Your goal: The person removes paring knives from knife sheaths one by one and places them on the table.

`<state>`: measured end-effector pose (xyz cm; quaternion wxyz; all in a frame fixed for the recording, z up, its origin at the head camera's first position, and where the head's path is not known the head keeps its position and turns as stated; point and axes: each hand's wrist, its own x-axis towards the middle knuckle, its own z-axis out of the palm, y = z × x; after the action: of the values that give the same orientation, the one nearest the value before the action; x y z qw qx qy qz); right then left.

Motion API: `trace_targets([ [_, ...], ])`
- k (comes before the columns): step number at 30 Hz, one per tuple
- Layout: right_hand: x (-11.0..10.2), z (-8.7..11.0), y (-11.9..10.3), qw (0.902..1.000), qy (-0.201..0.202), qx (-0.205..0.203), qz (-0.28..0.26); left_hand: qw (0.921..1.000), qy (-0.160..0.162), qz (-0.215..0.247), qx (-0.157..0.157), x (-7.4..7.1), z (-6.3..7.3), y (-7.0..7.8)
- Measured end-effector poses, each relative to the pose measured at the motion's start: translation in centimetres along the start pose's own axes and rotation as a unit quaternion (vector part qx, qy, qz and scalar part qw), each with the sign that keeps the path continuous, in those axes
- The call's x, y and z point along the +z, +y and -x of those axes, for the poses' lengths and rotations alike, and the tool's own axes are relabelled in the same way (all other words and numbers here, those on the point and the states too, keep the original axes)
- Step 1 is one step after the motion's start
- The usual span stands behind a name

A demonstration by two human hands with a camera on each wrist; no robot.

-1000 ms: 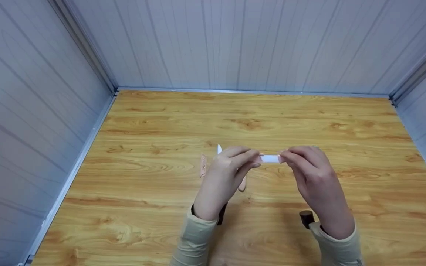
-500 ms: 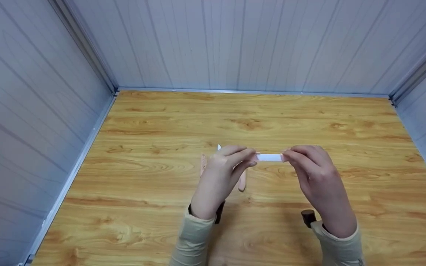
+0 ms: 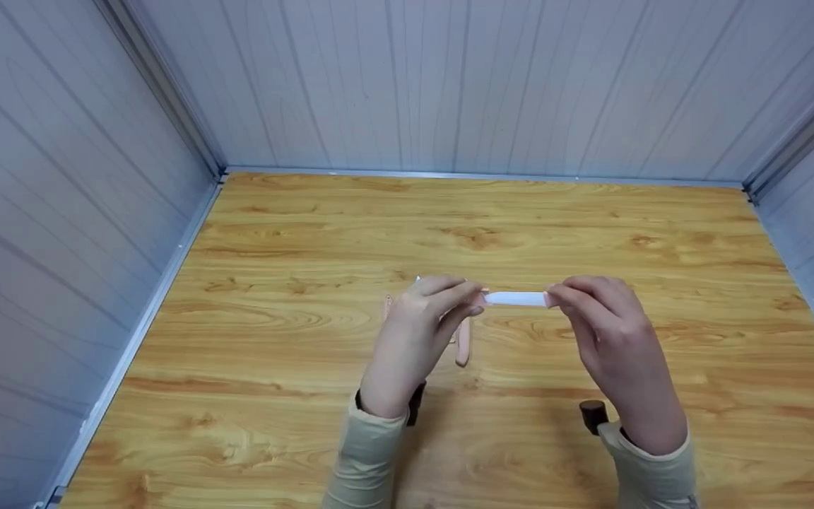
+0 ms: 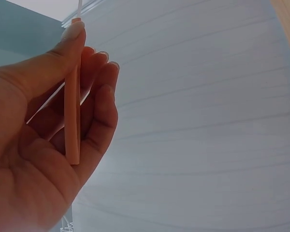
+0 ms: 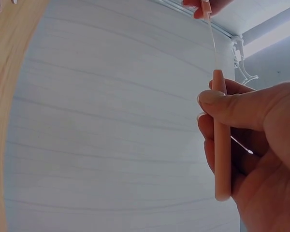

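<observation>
Both hands hold a small knife level above the table. Its slim white blade (image 3: 516, 298) shows between them, tapering towards the left hand. The right hand (image 3: 608, 339) grips the pink handle (image 5: 223, 159), thumb pressed along its side. In the left hand (image 3: 414, 332) is a narrow pink sheath (image 4: 72, 116), pinched between thumb and fingers, its mouth right at the blade's tip. Below the left hand, partly hidden by it, lie a pink handle (image 3: 463, 346) and a flat pink strip (image 3: 388, 305) with patterned cut-outs. A white tip (image 3: 418, 279) peeks out beyond the knuckles.
The wood-grain table (image 3: 294, 396) is enclosed by a pale back panel (image 3: 449, 85) and side panels, including the left one (image 3: 61, 212). A dark wrist camera (image 3: 593, 416) sticks out beside the right sleeve.
The hands have moved apart, the left one leftward and the right one slightly rightward. More of the white blade shows between them, now including its tapered end.
</observation>
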<state>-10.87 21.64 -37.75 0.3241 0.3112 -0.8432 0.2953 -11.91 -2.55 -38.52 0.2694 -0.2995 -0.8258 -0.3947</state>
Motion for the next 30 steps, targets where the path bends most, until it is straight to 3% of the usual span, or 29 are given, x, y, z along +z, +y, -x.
trace_targets([
  [13, -0.2, 0.0, 0.4, 0.9996, 0.022, 0.014, 0.008, 0.9994, 0.003, -0.032, -0.015, -0.4, -0.1, -0.6],
  [22, 0.4, 0.1, 0.5, 0.9997, 0.014, 0.021, 0.001, 0.9995, -0.002, -0.011, -0.030, -0.3, 0.1, -0.9],
  [30, 0.7, 0.4, 0.2, 0.9962, -0.004, 0.086, 0.012, 0.9976, -0.039, 0.026, -0.050, 0.2, 0.1, -1.5],
])
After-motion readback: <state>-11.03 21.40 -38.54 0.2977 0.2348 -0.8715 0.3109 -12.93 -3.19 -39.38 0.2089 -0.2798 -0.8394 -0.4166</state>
